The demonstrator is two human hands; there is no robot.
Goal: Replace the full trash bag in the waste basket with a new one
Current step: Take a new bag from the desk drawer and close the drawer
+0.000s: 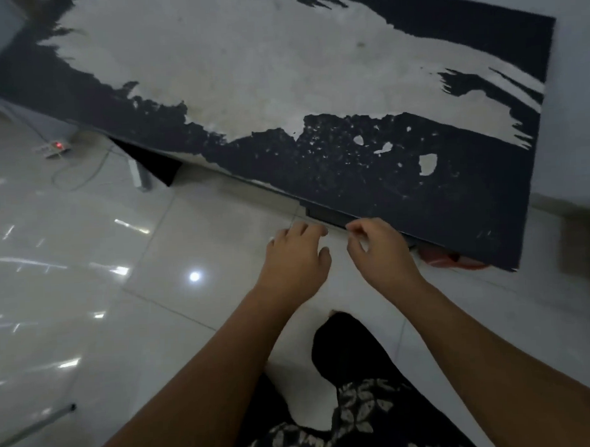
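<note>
Early step judged; left hand (293,260) fingers loosely curled, right hand (378,250) fingertips pinched, on what cannot be told; red object (445,259) under surface (385,173) to be reached next

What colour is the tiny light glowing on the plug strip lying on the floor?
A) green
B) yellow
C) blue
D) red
D: the power strip lying on the tiled floor, left of the dark table, shows one small light, and it glows red.
</note>
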